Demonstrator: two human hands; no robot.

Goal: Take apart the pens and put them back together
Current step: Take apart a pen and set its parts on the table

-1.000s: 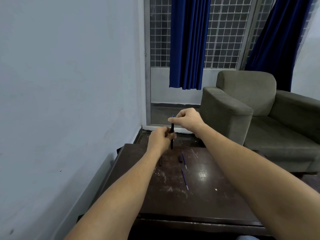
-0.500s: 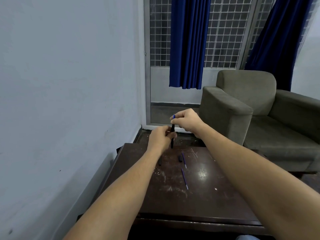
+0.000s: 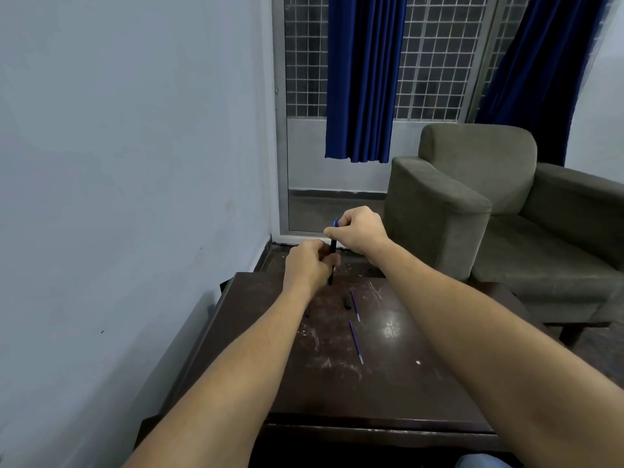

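Two hands work one pen [image 3: 333, 261] at mid-frame, above the far edge of the desk [image 3: 422, 383]. The left hand [image 3: 309, 265] has its grip wrapped closed around the lower part of the black barrel, which stands near upright with its lower end showing below the fist. The right hand [image 3: 359, 229] has its grip pinched closed on the upper end, where a small blue tip [image 3: 335, 222] shows above the fingers. Whether that blue piece is a refill or a cap cannot be told.

Loose parts lie on the desk below the hands: two thin blue refills, one [image 3: 355, 305] just right of a short black piece [image 3: 345, 302], the other [image 3: 356, 342] nearer the frame centre. A further dark piece sits partly hidden beside the left forearm.

Risks, as judged:
- The pen is held over the desk's far edge. A part slipping from the upper pinch likely falls to the floor rather than onto the desk.
- The thin inner piece may bend or jam if the right hand pulls or pushes off the barrel's axis.
- The refills are round and lie loose on a glossy surface. A forearm lowering onto the desk may roll them off the edge.
- With several similar parts scattered, mismatched reassembly is possible.
- Small pieces are dark against the dark desk and easily overlooked.
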